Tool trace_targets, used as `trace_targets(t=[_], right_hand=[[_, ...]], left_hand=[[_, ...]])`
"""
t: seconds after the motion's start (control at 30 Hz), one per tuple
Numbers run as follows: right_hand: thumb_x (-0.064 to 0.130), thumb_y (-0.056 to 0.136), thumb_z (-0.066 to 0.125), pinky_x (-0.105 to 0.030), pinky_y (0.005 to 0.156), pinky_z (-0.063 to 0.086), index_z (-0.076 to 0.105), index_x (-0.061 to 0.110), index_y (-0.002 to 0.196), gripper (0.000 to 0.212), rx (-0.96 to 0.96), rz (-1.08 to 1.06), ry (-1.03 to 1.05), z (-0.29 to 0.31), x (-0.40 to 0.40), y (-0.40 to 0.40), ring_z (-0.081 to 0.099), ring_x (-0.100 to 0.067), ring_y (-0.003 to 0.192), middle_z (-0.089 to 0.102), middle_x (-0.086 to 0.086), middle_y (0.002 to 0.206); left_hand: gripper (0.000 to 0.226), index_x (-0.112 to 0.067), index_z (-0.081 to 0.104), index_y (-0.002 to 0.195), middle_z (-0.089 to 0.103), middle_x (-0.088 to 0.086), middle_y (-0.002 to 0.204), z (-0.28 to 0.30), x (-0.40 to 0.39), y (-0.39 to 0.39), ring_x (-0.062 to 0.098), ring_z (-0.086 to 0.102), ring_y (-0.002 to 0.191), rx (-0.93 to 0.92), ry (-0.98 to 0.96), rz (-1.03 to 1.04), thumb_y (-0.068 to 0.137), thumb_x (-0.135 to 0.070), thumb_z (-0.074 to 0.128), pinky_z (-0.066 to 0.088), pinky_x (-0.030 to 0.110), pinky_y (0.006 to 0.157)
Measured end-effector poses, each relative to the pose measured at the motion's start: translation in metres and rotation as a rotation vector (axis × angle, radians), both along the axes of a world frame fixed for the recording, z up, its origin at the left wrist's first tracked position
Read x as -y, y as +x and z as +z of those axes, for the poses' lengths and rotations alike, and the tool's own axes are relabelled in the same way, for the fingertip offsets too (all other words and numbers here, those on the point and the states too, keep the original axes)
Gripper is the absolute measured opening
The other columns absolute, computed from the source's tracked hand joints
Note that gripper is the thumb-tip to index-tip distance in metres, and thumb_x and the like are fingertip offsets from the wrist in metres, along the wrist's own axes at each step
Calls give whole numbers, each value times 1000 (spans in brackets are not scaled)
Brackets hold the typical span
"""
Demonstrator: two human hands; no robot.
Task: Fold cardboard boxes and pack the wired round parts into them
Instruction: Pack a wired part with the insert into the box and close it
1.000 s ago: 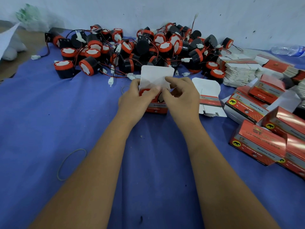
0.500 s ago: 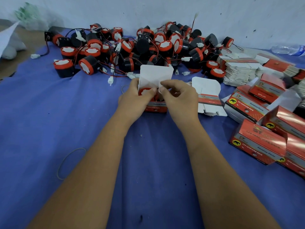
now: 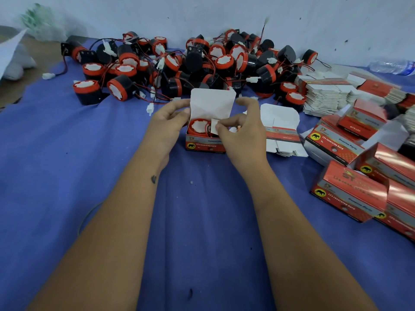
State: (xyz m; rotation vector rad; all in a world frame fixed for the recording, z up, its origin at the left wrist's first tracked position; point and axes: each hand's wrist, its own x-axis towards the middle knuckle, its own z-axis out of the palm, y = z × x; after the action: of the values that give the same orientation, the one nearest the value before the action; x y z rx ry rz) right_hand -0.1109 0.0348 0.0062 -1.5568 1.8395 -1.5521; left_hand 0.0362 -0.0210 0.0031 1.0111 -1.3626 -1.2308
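Setting: we work at a bench [image 3: 67,176] covered in blue cloth, with a pale wall [image 3: 292,23] behind it.
Box in hand: a small red cardboard box [image 3: 204,143] stands on the cloth at the centre, its white lid flap [image 3: 212,104] upright and open.
Part inside: one wired round part [image 3: 198,126], red rim and white face, already sits in the box's left half, with wires beside it.
Left hand: our left hand [image 3: 167,126] holds the box's left wall, fingers curled round the edge by the lid.
Right hand: our right hand [image 3: 243,133] pinches the small white side flap [image 3: 215,126] between thumb and forefinger at the box's right end; we judge it is being tucked in over the wires.
Done so far: several closed red boxes [image 3: 350,191] lie heaped at the right, which we take as finished packs.
Left to do: this box needs its side flaps and lid shut; a big pile of loose parts [image 3: 193,61] lies against the wall, and a stack of flat unfolded boxes [image 3: 323,95] waits to the right, with one flat blank [image 3: 283,129] just beside our right hand.
Progress: by our estimate, well under halfway.
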Motion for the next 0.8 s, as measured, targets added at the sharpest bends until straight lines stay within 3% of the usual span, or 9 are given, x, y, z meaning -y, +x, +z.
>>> trace_targets(t=[0.07,0.2,0.3,0.37,0.47,0.57,0.63,0.7,0.8], right_hand=[[12,85,68,-6,79,40,35,28,143,69,-8,20,12,1,0,1,58,8,85,68,13,79],[8,84,67,-9,81,44,25,31,151,82,-26,53,-6,3,-3,-1,59,3,87,67,15,79],[11,85,66,-24,84,50,16,40,152,88,-48,61,-2,4,-4,1,58,-2,96,64,22,96],[11,86,65,-26,84,50,14,43,152,89,-60,68,-5,3,-4,2,58,-5,102,61,24,107],[11,86,65,-24,83,51,12,42,152,90,-49,75,-14,1,-2,1,58,-6,100,58,25,109],[10,83,69,-11,71,46,15,38,152,92,-50,39,-68,0,0,1,58,-4,88,52,18,112],[9,82,71,-11,70,48,28,35,148,83,-42,23,-78,0,0,0,58,-6,86,43,9,115],[9,83,71,-19,76,50,54,30,127,52,-40,46,-50,0,1,0,57,-6,88,41,11,111],[2,85,63,-19,78,46,68,21,97,22,-83,77,-41,-1,1,-1,53,2,88,50,17,97]], left_hand=[[22,-33,67,105,72,3,109,1,0,1,17,68,105,-5,-7,-1,100,-16,55,53,37,98],[23,-31,68,106,73,1,109,2,-2,1,17,67,109,-37,-2,-37,100,-14,53,50,38,102],[25,-32,69,102,74,-10,102,3,-3,1,12,68,107,-65,9,-48,101,-13,52,51,33,100],[25,-32,68,103,74,-12,102,2,-2,0,10,68,106,-64,14,-51,101,-14,52,53,30,97],[23,-33,65,108,72,-14,100,1,-3,0,5,68,99,-32,-17,-65,100,-14,54,54,22,86],[31,-36,58,111,70,-11,103,-1,-5,-3,1,66,92,67,-85,-70,96,-9,60,54,18,76],[34,-34,58,108,68,-7,108,-2,-6,-6,3,65,92,89,-120,-42,94,-3,60,55,18,73],[31,-32,60,96,68,-4,106,-2,-6,-8,9,64,94,94,-149,-2,92,-1,61,55,21,73],[29,-30,66,80,70,-15,85,-2,-6,-6,3,66,84,107,-172,9,90,-3,67,54,19,70]])
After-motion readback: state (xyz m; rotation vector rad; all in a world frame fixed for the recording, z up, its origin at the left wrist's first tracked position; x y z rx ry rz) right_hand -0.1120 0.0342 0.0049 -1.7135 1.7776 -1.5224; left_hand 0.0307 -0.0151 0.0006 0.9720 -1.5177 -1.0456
